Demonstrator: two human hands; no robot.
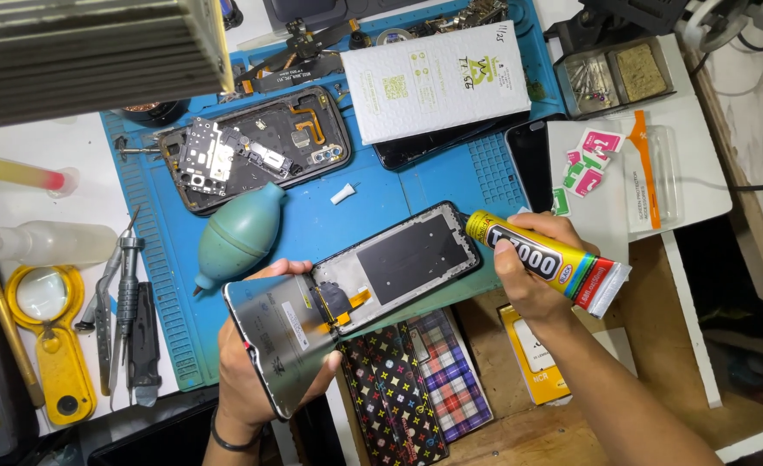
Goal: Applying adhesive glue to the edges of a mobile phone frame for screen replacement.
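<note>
Left hand [252, 362] grips the screen frame [355, 293] steady; right hand [528, 267], fingers clenched round the glue tube [545, 259], nozzle at the corner — thin, even bead, I'd say.

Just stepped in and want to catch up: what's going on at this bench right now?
A person is working on a phone screen assembly over a blue work mat. The left hand holds the assembly by its near end, back side up. The right hand grips a yellow glue tube, its black nozzle at the frame's far corner. An opened phone body, a teal air blower and a white box lie on the mat; tweezers and a yellow magnifier lie to the left.
</note>
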